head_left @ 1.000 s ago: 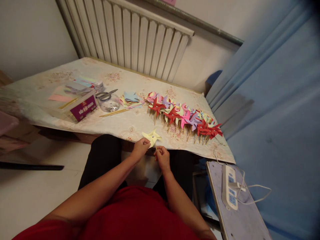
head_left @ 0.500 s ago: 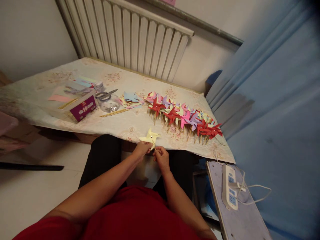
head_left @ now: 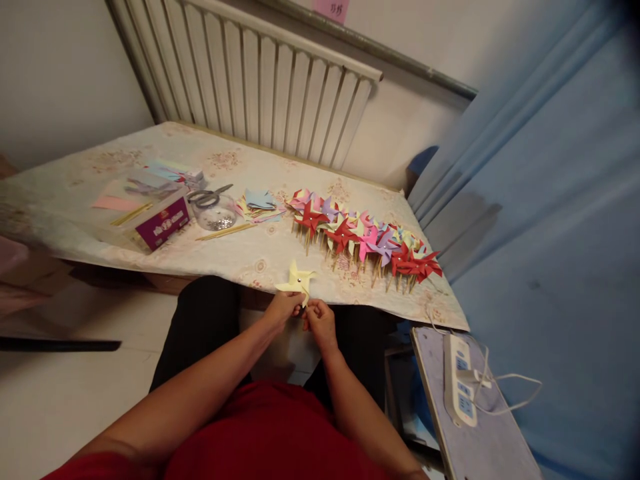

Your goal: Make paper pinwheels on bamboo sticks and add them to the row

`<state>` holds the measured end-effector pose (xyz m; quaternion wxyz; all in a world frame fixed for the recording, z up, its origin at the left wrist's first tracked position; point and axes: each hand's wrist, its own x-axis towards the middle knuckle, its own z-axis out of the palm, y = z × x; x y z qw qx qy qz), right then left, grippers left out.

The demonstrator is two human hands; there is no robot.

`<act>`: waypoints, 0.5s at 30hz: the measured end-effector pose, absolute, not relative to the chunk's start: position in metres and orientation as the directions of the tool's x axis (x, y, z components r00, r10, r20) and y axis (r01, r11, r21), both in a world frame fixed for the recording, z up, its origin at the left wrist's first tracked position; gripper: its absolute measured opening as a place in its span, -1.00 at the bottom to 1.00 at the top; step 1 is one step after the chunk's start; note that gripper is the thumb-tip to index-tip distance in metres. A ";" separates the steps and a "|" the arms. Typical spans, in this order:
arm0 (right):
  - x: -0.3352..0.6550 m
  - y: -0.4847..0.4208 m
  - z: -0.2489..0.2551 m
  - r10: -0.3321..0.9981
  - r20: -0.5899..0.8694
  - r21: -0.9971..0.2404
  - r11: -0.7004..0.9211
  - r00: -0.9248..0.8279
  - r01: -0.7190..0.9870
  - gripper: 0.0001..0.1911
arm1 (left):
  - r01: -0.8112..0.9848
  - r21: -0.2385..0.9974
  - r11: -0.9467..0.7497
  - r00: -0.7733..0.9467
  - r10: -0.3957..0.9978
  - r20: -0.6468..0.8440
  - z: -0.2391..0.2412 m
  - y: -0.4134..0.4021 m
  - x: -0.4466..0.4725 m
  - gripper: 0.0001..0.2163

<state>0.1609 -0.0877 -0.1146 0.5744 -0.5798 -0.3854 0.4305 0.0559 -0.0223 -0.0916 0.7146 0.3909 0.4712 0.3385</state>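
A pale yellow paper pinwheel (head_left: 299, 280) with a shiny pin at its centre is held over the table's front edge. My left hand (head_left: 284, 307) pinches it at its lower left blade. Close beside, my right hand (head_left: 320, 321) has its fingers closed just below the pinwheel, where its stick would be; the stick itself is mostly hidden by the fingers. Finished pinwheels (head_left: 367, 240) in red, pink, purple and yellow lie in a long heap to the right, their sticks pointing toward me.
On the left stand a clear box with a purple label (head_left: 163, 223), scissors (head_left: 207, 197) and a round dish of pins (head_left: 219, 219). Wooden sticks (head_left: 227, 232) and folded paper pieces (head_left: 261, 200) lie nearby. A power strip (head_left: 459, 380) with a looping cable rests at the lower right.
The view has shifted slightly. Both hands stay together at the pinwheel, and my right fingers have moved slightly beneath it.
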 end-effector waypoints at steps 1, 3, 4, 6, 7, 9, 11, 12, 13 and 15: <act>0.160 -0.088 -0.114 0.943 -0.060 -0.997 -0.044 0.328 -0.057 -0.86 | -0.113 0.880 0.461 0.330 0.853 -0.404 -0.092 -0.022 0.056 -0.76; 0.159 -0.088 -0.113 0.945 -0.072 -0.996 -0.050 0.320 -0.075 -0.85 | -0.115 0.888 0.446 0.341 0.857 -0.387 -0.092 -0.023 0.056 -0.75; 0.159 -0.089 -0.113 0.945 -0.082 -0.995 -0.058 0.317 -0.087 -0.84 | -0.118 0.891 0.438 0.345 0.859 -0.377 -0.092 -0.023 0.055 -0.74; 0.159 -0.089 -0.112 0.944 -0.106 -0.990 -0.072 0.312 -0.119 -0.81 | -0.128 0.896 0.425 0.345 0.866 -0.362 -0.091 -0.024 0.055 -0.74; 0.159 -0.089 -0.111 0.944 -0.115 -0.988 -0.075 0.309 -0.138 -0.80 | -0.132 0.897 0.421 0.340 0.870 -0.358 -0.091 -0.024 0.055 -0.74; 0.159 -0.089 -0.111 0.945 -0.124 -0.982 -0.074 0.303 -0.173 -0.77 | -0.135 0.899 0.415 0.326 0.876 -0.356 -0.089 -0.024 0.054 -0.74; 0.160 -0.090 -0.110 0.945 -0.133 -0.976 -0.072 0.299 -0.206 -0.75 | -0.133 0.902 0.410 0.324 0.879 -0.351 -0.089 -0.025 0.054 -0.75; 0.160 -0.090 -0.110 0.944 -0.140 -0.972 -0.074 0.299 -0.222 -0.75 | -0.129 0.905 0.407 0.327 0.878 -0.348 -0.089 -0.026 0.055 -0.75; 0.160 -0.091 -0.110 0.943 -0.147 -0.969 -0.077 0.297 -0.235 -0.75 | -0.122 0.907 0.404 0.332 0.878 -0.346 -0.089 -0.026 0.055 -0.75; 0.159 -0.091 -0.110 0.944 -0.159 -0.964 -0.085 0.289 -0.253 -0.75 | -0.107 0.912 0.396 0.345 0.875 -0.339 -0.088 -0.027 0.055 -0.75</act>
